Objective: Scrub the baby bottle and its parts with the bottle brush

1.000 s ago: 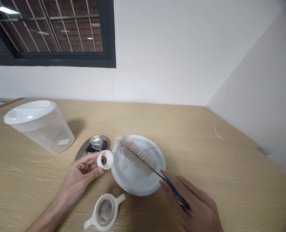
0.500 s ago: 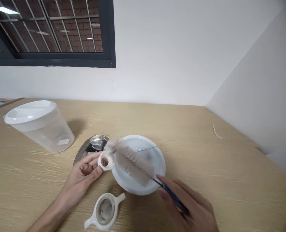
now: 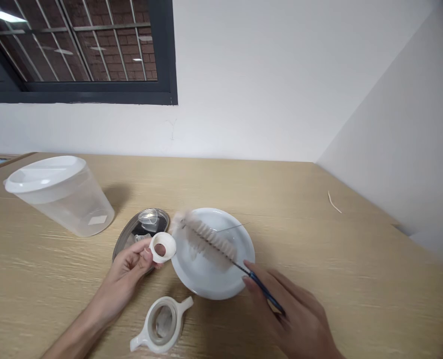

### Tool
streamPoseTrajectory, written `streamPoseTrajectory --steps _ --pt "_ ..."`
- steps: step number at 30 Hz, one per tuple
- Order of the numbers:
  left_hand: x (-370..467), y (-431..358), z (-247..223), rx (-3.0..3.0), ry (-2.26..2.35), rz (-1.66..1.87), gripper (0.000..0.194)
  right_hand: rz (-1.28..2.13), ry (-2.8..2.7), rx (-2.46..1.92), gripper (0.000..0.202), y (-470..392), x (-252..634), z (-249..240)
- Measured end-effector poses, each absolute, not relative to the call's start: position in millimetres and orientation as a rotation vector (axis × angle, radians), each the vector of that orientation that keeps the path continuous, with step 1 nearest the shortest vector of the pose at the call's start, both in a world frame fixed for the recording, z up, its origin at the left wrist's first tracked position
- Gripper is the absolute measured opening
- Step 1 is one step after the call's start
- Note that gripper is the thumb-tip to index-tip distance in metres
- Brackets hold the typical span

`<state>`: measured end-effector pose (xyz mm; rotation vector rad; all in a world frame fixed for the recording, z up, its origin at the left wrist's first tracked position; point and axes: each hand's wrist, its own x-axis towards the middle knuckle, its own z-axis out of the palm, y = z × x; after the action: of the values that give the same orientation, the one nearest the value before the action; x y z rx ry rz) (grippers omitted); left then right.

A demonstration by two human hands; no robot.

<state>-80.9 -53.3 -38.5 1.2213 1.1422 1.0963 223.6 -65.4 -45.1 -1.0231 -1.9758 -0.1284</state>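
Note:
My left hand [image 3: 133, 264] pinches a small white plastic ring [image 3: 168, 248], its round opening facing me. In my right hand [image 3: 294, 309] is a bottle brush [image 3: 210, 243] with pale bristles, a twisted wire stem and a blue handle. The bristles are smeared by motion; their tip hangs just right of the ring, apart from it, over a white bowl [image 3: 216, 286]. A thin wire [image 3: 231, 228] crosses the bowl's far rim. Below my left hand lies a white strainer [image 3: 163, 324] with two handles.
Behind my left hand is an oval metal tray [image 3: 122, 237] bearing a clear plastic cup [image 3: 148, 217] and other small pieces. A lidded translucent pitcher [image 3: 70, 209] stands at the left. A thin pale strip [image 3: 332, 202] lies at the right, near the wall.
The brush has drawn back to the right, away from the ring. My left hand has tilted the ring a little, so more of its inside shows.

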Motion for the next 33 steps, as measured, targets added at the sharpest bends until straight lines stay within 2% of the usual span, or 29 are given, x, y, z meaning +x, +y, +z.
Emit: streamPoseTrajectory --steps 9,16,23,27,33 --pt "-79.1 -55.2 -43.0 0.953 1.009 1.130 0.031 -0.136 -1.996 -0.981 0.021 -66.8 223.9 -45.4" --pt "-72.6 -53.9 -38.3 0.779 0.849 1.106 0.037 -0.125 -1.998 -0.994 0.022 -69.5 225.4 -44.6" --pt "-75.4 -54.5 -42.2 0.726 0.857 1.098 0.041 -0.221 -1.989 -1.020 0.023 -64.2 228.1 -46.7" --pt "-75.0 -54.5 -41.3 0.731 0.911 1.096 0.048 -0.132 -2.002 -1.009 0.024 -68.5 227.1 -44.9" --pt "-76.3 -55.6 -43.6 0.731 0.945 1.089 0.045 -0.160 -2.035 -0.979 0.022 -68.2 224.3 -48.8"
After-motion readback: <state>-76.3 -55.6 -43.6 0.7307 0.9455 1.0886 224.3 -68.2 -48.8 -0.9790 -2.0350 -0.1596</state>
